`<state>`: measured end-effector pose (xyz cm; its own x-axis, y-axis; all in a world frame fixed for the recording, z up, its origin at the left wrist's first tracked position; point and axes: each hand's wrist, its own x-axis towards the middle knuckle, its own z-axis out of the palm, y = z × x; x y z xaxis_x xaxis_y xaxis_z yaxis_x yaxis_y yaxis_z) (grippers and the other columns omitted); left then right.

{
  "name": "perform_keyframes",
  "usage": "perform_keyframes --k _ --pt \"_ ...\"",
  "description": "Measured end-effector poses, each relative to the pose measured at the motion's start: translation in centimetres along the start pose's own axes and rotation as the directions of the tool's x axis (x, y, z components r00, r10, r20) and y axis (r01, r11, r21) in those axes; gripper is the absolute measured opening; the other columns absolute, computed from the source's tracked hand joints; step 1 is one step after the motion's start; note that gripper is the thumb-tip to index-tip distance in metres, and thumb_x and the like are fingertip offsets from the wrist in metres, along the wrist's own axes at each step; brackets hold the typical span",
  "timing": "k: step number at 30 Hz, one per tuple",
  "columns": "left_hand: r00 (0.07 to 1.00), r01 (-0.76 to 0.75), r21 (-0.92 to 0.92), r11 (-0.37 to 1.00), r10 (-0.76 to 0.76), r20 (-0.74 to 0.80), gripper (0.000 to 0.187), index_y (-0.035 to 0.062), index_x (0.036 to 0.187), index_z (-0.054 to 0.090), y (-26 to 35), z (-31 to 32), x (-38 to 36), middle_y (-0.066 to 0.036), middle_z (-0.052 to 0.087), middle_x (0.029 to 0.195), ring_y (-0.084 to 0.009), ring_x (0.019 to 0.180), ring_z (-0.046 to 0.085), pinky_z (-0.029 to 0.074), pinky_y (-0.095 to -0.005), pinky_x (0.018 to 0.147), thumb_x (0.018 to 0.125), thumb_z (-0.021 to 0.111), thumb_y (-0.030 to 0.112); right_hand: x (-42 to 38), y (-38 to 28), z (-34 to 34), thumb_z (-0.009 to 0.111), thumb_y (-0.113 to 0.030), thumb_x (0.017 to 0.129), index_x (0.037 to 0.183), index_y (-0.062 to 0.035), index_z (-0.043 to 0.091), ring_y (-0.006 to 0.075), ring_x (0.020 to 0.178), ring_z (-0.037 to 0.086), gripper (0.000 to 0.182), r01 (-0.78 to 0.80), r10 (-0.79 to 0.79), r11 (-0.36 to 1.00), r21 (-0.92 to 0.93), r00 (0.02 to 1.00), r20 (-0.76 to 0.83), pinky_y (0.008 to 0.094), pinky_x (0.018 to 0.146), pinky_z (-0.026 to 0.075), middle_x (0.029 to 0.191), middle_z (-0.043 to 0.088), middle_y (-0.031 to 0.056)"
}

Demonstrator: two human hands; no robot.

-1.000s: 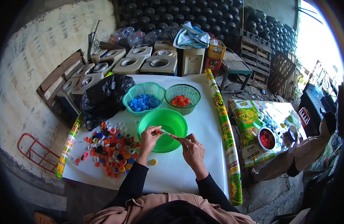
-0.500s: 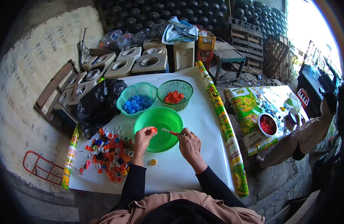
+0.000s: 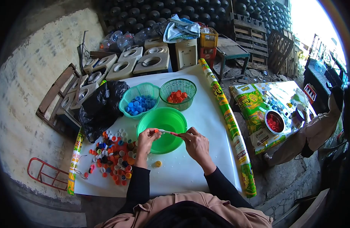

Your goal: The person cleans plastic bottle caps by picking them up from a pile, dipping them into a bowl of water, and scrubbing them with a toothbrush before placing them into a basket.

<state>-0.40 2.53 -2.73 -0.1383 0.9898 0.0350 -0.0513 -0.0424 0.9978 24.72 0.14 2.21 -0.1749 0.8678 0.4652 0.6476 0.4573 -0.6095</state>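
In the head view, my left hand (image 3: 145, 142) pinches an orange-red bottle cap (image 3: 156, 130) over the near left part of a green basin (image 3: 168, 147). My right hand (image 3: 197, 146) grips a toothbrush (image 3: 171, 133) with a pink-and-white handle; its head reaches the cap. Left of the basin lies a loose heap of mixed-colour caps (image 3: 116, 157). A single yellowish round piece (image 3: 157, 163) rests between my forearms. Behind the basin stand a pale green basket (image 3: 123, 99) of blue caps (image 3: 140, 105) and a darker green basket (image 3: 192, 95) of orange-red caps (image 3: 177, 97).
A black plastic bag (image 3: 101, 108) sits at the table's left edge. Printed wrap (image 3: 225, 117) is rolled along the right edge. On a second table (image 3: 251, 100) to the right is a pot (image 3: 274, 122) of red caps, with another person (image 3: 315, 133) beside it.
The toothbrush has moved left from a gap beside the cap to meet it. My left hand has stayed almost in place, still pinching the cap.
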Motion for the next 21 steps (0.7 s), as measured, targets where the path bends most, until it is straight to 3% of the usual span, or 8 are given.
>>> perform_keyframes --k 1,7,10,13,19,21 --pt "1.000 0.011 -0.085 0.996 -0.008 0.027 0.022 -0.0049 0.107 0.064 0.1 -0.1 -0.1 -0.011 0.071 0.099 -0.0151 0.088 0.069 0.058 -0.0255 0.081 0.090 0.074 0.004 0.1 0.2 0.2 0.069 -0.021 0.090 0.100 -0.0199 0.079 0.0239 0.072 0.068 0.014 0.002 -0.002 1.000 -0.018 1.000 -0.024 0.0375 0.060 0.051 0.090 0.066 0.0003" --pt "0.993 0.108 -0.149 0.983 -0.113 -0.027 0.018 -0.0022 0.105 0.061 1.0 -0.7 0.0 -0.012 0.069 0.102 -0.0178 0.095 0.069 0.059 -0.0278 0.086 0.094 0.070 0.008 1.5 -0.4 0.5 0.069 -0.019 0.090 0.099 -0.0196 0.079 0.0239 0.073 0.068 0.013 0.044 -0.046 0.999 -0.016 0.995 -0.085 0.0378 0.061 0.051 0.089 0.065 0.0009" --pt "0.988 0.148 -0.221 0.964 -0.156 -0.018 0.020 -0.0017 0.106 0.061 1.2 -1.5 0.2 -0.012 0.069 0.102 -0.0182 0.094 0.069 0.058 -0.0278 0.086 0.092 0.073 0.008 2.4 0.3 1.4 0.068 -0.018 0.090 0.099 -0.0192 0.079 0.0250 0.072 0.067 0.014 0.083 -0.094 0.990 -0.110 0.990 -0.102 0.0384 0.061 0.051 0.087 0.064 0.0021" --pt "0.985 0.165 -0.307 0.937 -0.174 0.000 0.021 -0.0015 0.106 0.061 1.6 -1.5 0.3 -0.012 0.069 0.103 -0.0197 0.094 0.070 0.059 -0.0292 0.086 0.093 0.072 0.010 2.3 2.0 3.1 0.067 -0.019 0.090 0.095 -0.0153 0.078 0.0306 0.069 0.066 0.012 0.168 -0.155 0.970 -0.176 0.984 0.081 0.0424 0.059 0.052 0.088 0.063 0.0060" --pt "0.983 0.171 -0.211 0.962 -0.180 -0.025 0.021 -0.0012 0.107 0.061 1.4 -1.8 0.7 -0.012 0.069 0.104 -0.0208 0.093 0.070 0.061 -0.0318 0.085 0.094 0.071 0.013 1.3 -0.9 1.0 0.069 -0.018 0.090 0.098 -0.0191 0.079 0.0271 0.071 0.067 0.013 0.034 -0.032 0.999 0.024 0.994 -0.108 0.0398 0.058 0.050 0.087 0.063 0.0034" --pt "0.979 0.196 -0.173 0.965 -0.202 -0.017 0.022 -0.0006 0.107 0.061 1.2 -1.7 1.0 -0.012 0.069 0.103 -0.0208 0.093 0.070 0.061 -0.0326 0.085 0.095 0.070 0.015 0.9 -0.4 1.6 0.069 -0.018 0.090 0.098 -0.0186 0.078 0.0269 0.070 0.066 0.012 0.068 -0.065 0.997 0.033 0.994 -0.083 0.0393 0.058 0.050 0.087 0.063 0.0033"
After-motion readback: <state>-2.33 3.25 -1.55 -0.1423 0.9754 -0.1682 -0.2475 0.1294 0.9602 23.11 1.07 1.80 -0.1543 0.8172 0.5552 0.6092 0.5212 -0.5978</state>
